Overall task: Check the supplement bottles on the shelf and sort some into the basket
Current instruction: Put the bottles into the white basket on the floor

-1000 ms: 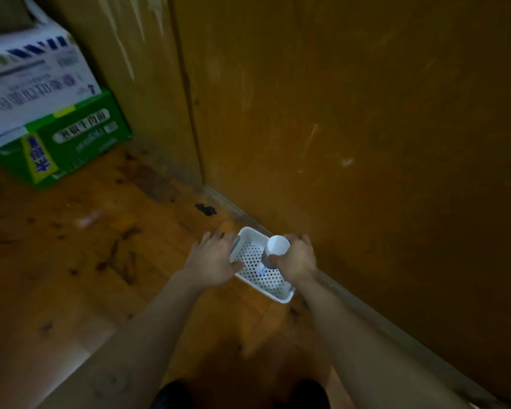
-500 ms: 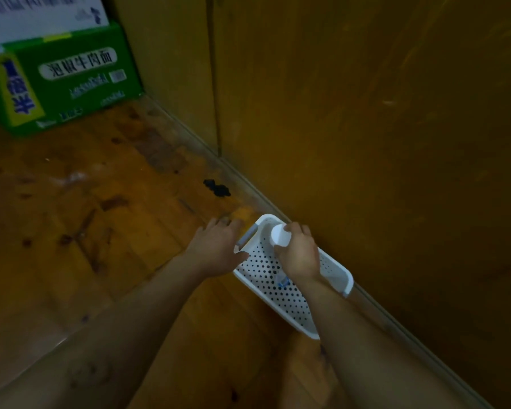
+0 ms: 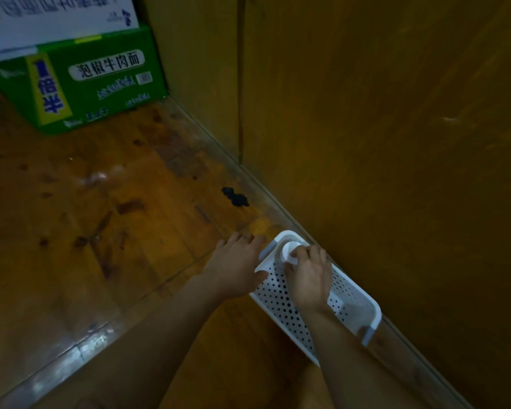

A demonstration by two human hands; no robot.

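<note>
Tall wooden panel (image 3: 396, 157) fills the right side, same as half a second ago, with only a small shift in framing. A vertical seam splits it and its foot runs diagonally down-right. Worn wooden floor (image 3: 115, 246) takes the left side, scuffed, with glare patches. The green carton (image 3: 95, 84) at top left now shows more of its front face than before. A white carton (image 3: 56, 16) is stacked on it and cut by the frame edge. The white perforated basket (image 3: 281, 305) sits on the floor tight against the panel's foot, lying lengthwise along it. More of its length shows now than a second ago, when it was seen end-on. There's a grey grip on each short end. Left hand (image 3: 236, 268) stays flat on the floor just beside the basket's near rim, fingers straight and spread, thumb at the rim, gripping nothing. Right hand (image 3: 310, 280) still reaches into the far end of the basket, fingers curled round the bottle (image 3: 287, 250). Only the bottle's round white cap shows. The hand hides its body, and the blue label seen earlier is now covered. Can't tell if the bottle touches the basket bottom. Small dark blotch (image 3: 235, 196) lies on the floor near the panel's foot, apart from the basket. Counts: 2 cartons, 1 basket, 1 bottle, 2 hands, 1 blotch.
</note>
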